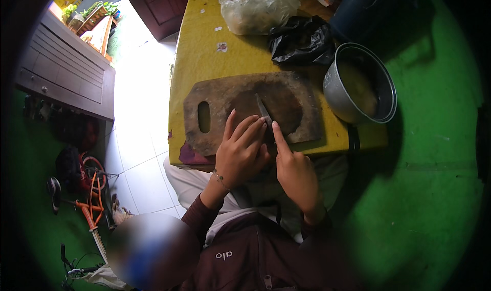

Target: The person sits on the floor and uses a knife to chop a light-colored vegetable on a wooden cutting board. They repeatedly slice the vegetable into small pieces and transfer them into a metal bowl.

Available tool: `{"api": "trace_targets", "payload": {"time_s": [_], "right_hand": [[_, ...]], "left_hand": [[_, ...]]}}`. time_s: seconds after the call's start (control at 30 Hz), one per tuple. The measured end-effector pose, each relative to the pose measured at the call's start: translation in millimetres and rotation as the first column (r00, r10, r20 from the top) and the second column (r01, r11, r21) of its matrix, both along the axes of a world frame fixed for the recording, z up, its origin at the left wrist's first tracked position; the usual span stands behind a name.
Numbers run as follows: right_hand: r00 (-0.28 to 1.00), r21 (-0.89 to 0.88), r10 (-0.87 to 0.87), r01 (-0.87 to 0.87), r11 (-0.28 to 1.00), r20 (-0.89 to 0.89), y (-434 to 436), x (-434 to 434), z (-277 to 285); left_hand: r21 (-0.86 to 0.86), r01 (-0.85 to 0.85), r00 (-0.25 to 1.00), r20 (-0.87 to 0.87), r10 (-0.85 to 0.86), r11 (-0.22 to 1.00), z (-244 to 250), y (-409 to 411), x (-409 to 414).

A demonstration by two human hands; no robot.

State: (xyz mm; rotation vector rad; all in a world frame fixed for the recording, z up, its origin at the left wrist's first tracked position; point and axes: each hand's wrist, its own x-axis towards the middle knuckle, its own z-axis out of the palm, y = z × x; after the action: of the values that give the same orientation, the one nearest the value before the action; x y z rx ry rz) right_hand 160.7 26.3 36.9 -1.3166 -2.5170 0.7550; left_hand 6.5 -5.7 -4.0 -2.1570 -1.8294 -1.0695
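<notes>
A worn wooden cutting board (215,137) with an oval handle slot lies before me, a dark damp patch at its middle. In my right hand (297,172) is a small kitchen knife (263,106), its blade angled up and left over the damp patch. The right index finger stretches along the knife's top. My left hand (241,149) reaches over the board's front edge, fingers extended, fingertips right beside the blade. Its palm faces down and its thumb is partly tucked under, so whatever may lie beneath is hidden. A thin bracelet (219,179) circles the left wrist.
Right of the board, a metal pot (337,95) with liquid and pale contents stands tilted in view near the yellow table's (195,57) edge. Behind are a black plastic bag (303,41), a filled translucent bag (257,10) and a dark blue container (368,10). An orange bicycle (87,210) is at left.
</notes>
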Motion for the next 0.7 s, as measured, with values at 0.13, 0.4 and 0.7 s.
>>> {"api": "trace_targets", "payload": {"time_s": [0.13,0.4,0.7], "right_hand": [[1.000,-0.021,-0.008,0.007,1.000,-0.029,0,0,0],[0.998,-0.044,-0.042,0.040,0.998,-0.045,-9,9,5],[0.978,-0.021,-0.059,0.056,0.998,-0.201,-11,19,2]], "left_hand": [[-0.001,-0.005,1.000,-0.003,0.005,1.000,0,0,-1],[0.016,-0.024,1.000,-0.015,0.025,1.000,-2,0,1],[-0.030,-0.021,1.000,0.015,0.022,0.999,-3,-2,1]]}}
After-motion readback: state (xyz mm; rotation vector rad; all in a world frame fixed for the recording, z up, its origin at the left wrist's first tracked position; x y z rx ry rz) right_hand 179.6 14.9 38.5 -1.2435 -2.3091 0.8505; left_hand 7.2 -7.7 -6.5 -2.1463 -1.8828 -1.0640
